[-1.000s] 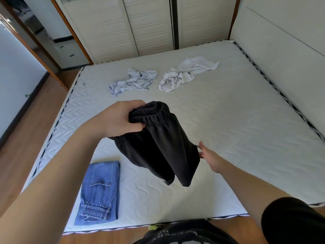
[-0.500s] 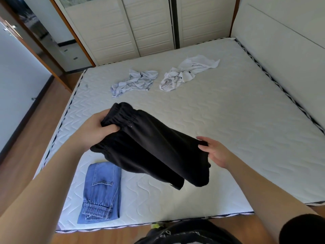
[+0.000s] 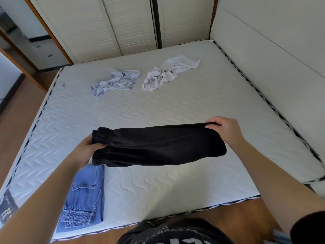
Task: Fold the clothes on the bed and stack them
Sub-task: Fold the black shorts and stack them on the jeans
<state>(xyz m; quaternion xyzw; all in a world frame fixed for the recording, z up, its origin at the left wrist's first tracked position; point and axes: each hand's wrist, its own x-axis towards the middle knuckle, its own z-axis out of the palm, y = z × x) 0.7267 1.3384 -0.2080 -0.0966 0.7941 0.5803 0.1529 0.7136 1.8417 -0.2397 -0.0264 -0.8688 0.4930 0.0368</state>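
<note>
I held the black pants (image 3: 158, 145) stretched sideways above the bed (image 3: 193, 106), my left hand (image 3: 86, 152) gripping the waistband, my right hand (image 3: 226, 131) pinching the far end, with the folded jeans (image 3: 84, 196) lying below my left, the nearer hand.

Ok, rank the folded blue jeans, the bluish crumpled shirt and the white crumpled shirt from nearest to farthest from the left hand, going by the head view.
From the left hand, which grips the black shorts:
1. Folded blue jeans, just below the hand at the bed's near edge.
2. Bluish crumpled shirt, farther up the mattress.
3. White crumpled shirt, farther up and to the right.
</note>
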